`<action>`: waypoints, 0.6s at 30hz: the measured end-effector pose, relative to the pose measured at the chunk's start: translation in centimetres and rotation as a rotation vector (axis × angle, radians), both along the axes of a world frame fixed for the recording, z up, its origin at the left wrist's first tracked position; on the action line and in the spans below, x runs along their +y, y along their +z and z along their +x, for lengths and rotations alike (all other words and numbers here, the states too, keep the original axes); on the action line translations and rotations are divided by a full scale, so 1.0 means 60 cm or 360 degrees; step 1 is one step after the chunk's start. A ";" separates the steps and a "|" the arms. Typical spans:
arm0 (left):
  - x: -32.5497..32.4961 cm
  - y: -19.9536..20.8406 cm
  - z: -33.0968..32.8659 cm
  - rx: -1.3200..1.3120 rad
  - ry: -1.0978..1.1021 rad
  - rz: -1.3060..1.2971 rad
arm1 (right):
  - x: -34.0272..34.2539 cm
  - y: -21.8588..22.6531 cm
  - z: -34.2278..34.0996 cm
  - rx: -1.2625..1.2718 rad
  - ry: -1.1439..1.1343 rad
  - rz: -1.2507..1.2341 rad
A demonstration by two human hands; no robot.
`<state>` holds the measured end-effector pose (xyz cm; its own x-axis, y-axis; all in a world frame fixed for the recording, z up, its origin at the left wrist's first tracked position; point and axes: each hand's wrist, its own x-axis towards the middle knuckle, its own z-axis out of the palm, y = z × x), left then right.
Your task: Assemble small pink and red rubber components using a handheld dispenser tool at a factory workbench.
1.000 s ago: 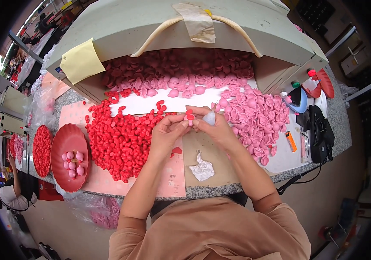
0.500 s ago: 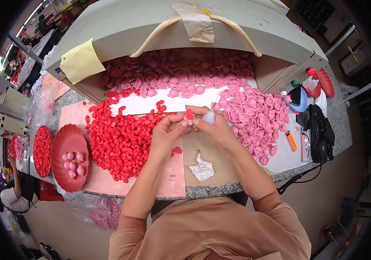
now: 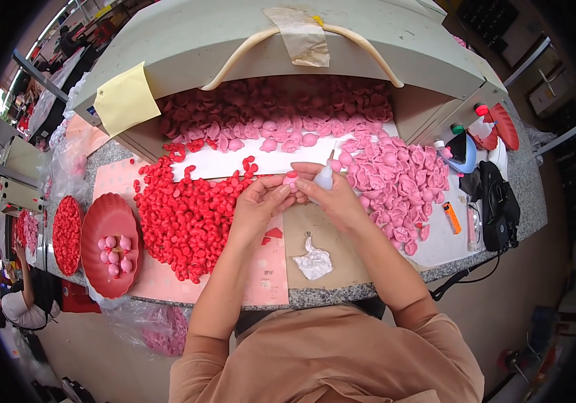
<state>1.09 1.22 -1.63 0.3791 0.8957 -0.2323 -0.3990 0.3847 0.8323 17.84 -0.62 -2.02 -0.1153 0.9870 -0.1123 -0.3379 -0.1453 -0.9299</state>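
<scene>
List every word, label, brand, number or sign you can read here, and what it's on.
None can be read clearly.
Pink sheet: small dark writing, too small to read.
Grey box: blue label at its left corner, too small.
Orange item: dark marks, too blurred.
Yellow tag: no writing I can make out.
Bottle in the right hand: none visible.

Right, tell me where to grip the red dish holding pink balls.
Likely the near rim of the red dish, coming from the near edge of the table: that fluted end is bare, while red pieces lie close on both sides.
</scene>
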 end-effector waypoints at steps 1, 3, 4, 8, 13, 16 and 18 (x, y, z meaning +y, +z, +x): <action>0.000 0.001 -0.001 -0.0013 -0.0005 -0.0006 | -0.001 0.004 -0.001 -0.0001 0.0003 0.0000; 0.001 0.001 -0.004 -0.0024 0.0000 -0.0014 | -0.002 0.012 -0.003 -0.0031 0.0012 -0.0010; 0.001 0.001 -0.003 -0.0036 -0.0001 -0.0021 | -0.002 0.011 -0.002 -0.0034 0.0013 -0.0011; 0.001 0.001 -0.004 -0.0016 0.0013 -0.0028 | -0.001 0.012 -0.003 -0.0046 0.0017 -0.0012; 0.003 -0.003 -0.006 0.0031 0.0010 -0.0032 | -0.001 0.013 -0.004 -0.0073 0.0012 -0.0028; 0.002 0.001 -0.005 0.0046 0.0015 -0.0019 | -0.001 0.009 -0.004 -0.0067 0.0009 -0.0011; 0.001 0.003 -0.004 0.0068 0.0018 -0.0022 | -0.001 0.009 -0.005 -0.0072 -0.0005 -0.0007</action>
<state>0.86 1.27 -1.47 0.3583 0.8966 -0.2603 -0.3674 0.3917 0.8436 17.54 -0.70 -1.51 -0.1071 0.9867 -0.1219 -0.2958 -0.1486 -0.9436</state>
